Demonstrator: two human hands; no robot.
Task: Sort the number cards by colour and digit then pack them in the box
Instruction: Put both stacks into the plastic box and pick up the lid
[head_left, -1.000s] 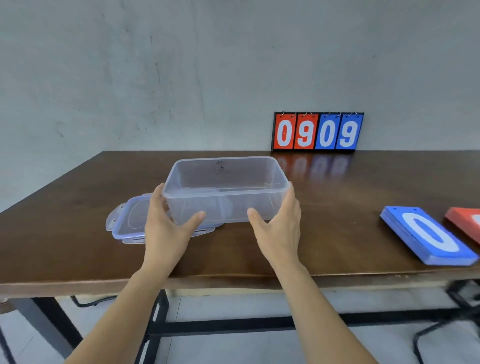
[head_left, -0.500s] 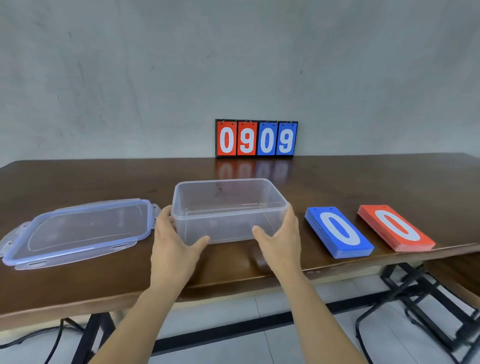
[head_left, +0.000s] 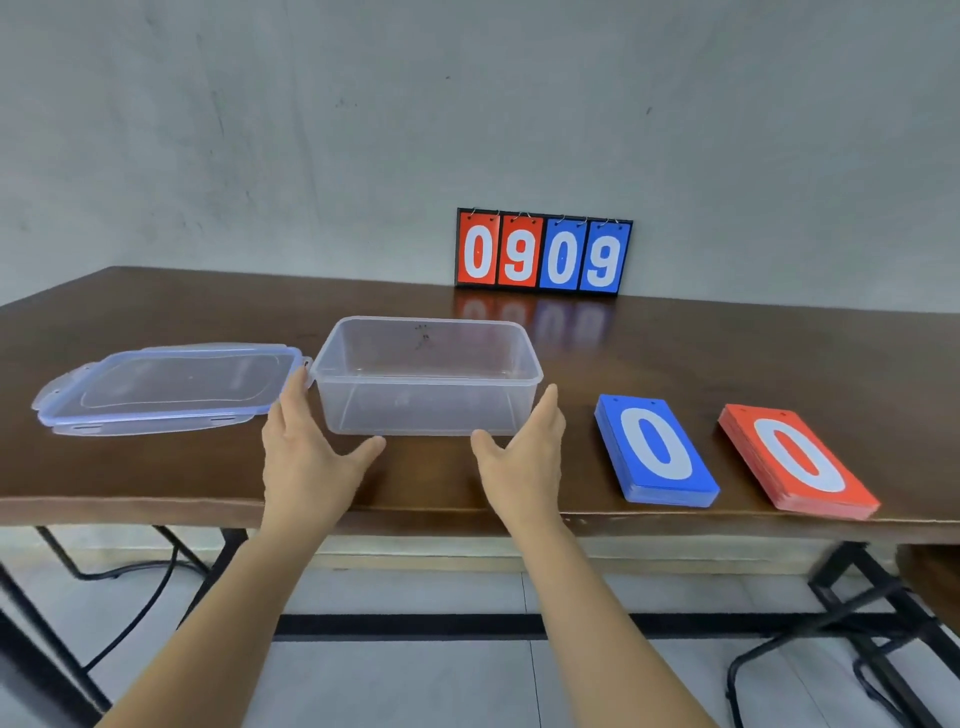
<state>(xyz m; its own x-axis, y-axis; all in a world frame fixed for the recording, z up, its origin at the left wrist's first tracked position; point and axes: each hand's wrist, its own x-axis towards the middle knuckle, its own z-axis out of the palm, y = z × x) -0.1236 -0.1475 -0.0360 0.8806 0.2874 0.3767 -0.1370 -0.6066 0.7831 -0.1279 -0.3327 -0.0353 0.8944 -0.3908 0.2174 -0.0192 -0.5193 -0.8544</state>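
An empty clear plastic box (head_left: 426, 410) stands on the brown table (head_left: 156, 467), near its front edge. My left hand (head_left: 306, 457) is at the box's near left corner, fingers straight along its side. My right hand (head_left: 524, 462) mirrors it at the near right corner. Both thumbs lie apart from the front wall, and neither hand grips the box. Right of the box lies a blue card stack (head_left: 654, 452) with a 0 on top. Further right lies a red card stack (head_left: 797, 462), also showing 0.
The box's clear lid (head_left: 166, 387) lies flat to the left, touching the box's corner. A flip scoreboard (head_left: 543, 254) reading 0909, two red and two blue cards, stands against the wall at the back. Black table legs and cables run below.
The box moved right, off the lid, and now rests on the table beside it. My hands have slid back from its corners. The view shifted right, showing both card stacks.
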